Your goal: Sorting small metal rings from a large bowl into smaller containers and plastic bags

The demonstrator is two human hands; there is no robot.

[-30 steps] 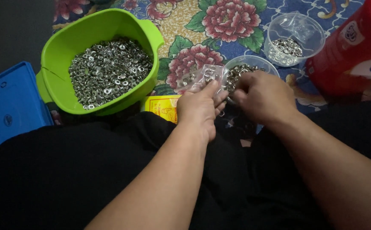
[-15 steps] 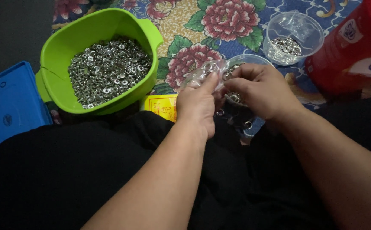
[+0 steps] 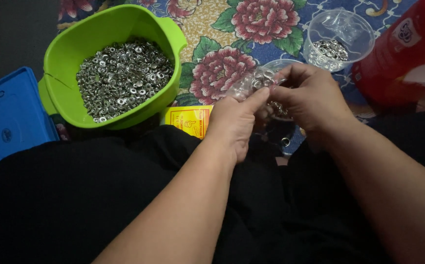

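Both forearms reach forward over the lap. The left hand (image 3: 234,122) and right hand (image 3: 308,98) pinch a small clear plastic bag of metal rings (image 3: 254,83) between them, right of the green plastic tub of silver rings (image 3: 119,73).

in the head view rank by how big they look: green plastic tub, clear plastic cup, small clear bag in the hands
1. green plastic tub
2. clear plastic cup
3. small clear bag, partly hidden by the hands, so less sure
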